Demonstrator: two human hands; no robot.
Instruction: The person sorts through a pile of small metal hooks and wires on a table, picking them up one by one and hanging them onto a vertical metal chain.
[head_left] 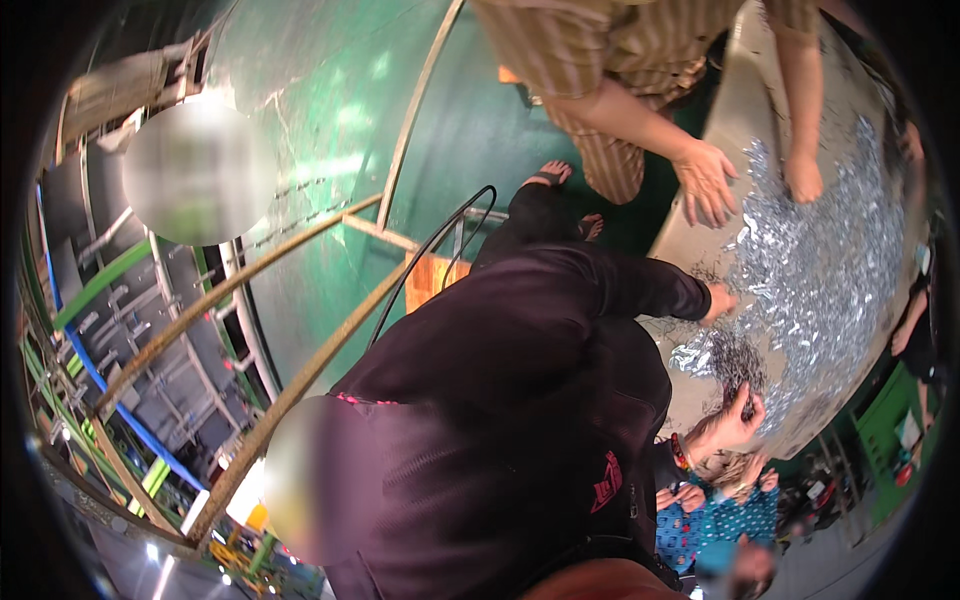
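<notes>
My left hand (pixel 717 302), in a black sleeve, reaches to the near side of the table. Its fingers are drawn together at small metal pieces, and whatever is between them is too small to make out. Closer to me, my right hand (pixel 738 422), with a beaded bracelet at the wrist, has its fingers closed on thin dark pieces. They sit at the edge of a tangled dark pile (pixel 738 358) of such pieces. A wide heap of shiny silver pieces (pixel 815 270) spreads over the pale tabletop (pixel 685 235) beyond both hands.
Across the corner, a person in a striped outfit (pixel 560 45) has one open hand (pixel 706 180) over the table and the other in the silver heap. People in blue patterned clothing (pixel 735 510) are at the lower right. A metal frame (pixel 300 395) and wooden stool (pixel 430 280) stand left.
</notes>
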